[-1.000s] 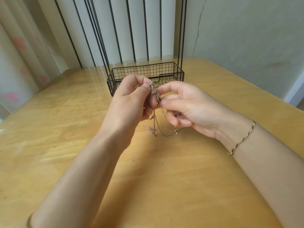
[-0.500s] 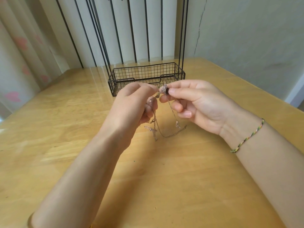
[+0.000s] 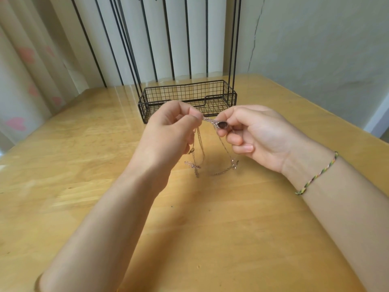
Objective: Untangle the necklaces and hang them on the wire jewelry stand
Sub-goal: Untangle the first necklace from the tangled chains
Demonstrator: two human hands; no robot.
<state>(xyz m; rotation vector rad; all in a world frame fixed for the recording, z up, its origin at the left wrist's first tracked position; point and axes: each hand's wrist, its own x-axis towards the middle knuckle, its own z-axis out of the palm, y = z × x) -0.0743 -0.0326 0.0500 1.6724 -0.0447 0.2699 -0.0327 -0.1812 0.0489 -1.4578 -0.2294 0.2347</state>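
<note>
Head view looks down on two bare hands held up over a wooden tabletop [image 3: 189, 228]. The left hand [image 3: 168, 131] is closed, with thumb and finger pinching a bit of thin chain. The right hand [image 3: 252, 135] is closed too and pinches the same bunch right by a small dark stone [image 3: 222, 124]. The two hands are near each other, left at 9 o'clock of the tangle and right at 3 o'clock, with a short tight piece of chain between them. The necklaces [image 3: 200, 144] hang down from that spot toward 6 o'clock in thin loops that cross each other. I cannot tell if the low ends touch the wood or hang just over it. The wire jewelry stand [image 3: 185, 84] sits at 12 o'clock, past the hands, with its basket at the bottom and tall black rods going up out of the picture. No chain can be seen on it. A string band [image 3: 315, 175] is on the right wrist. I think this is the untangling step, and no hanging has begun. The next move needs slow, soft pulls to find which loop goes over which. Pulling hard could make the knot tighter. One chain has to come free before it goes up on the stand.
</note>
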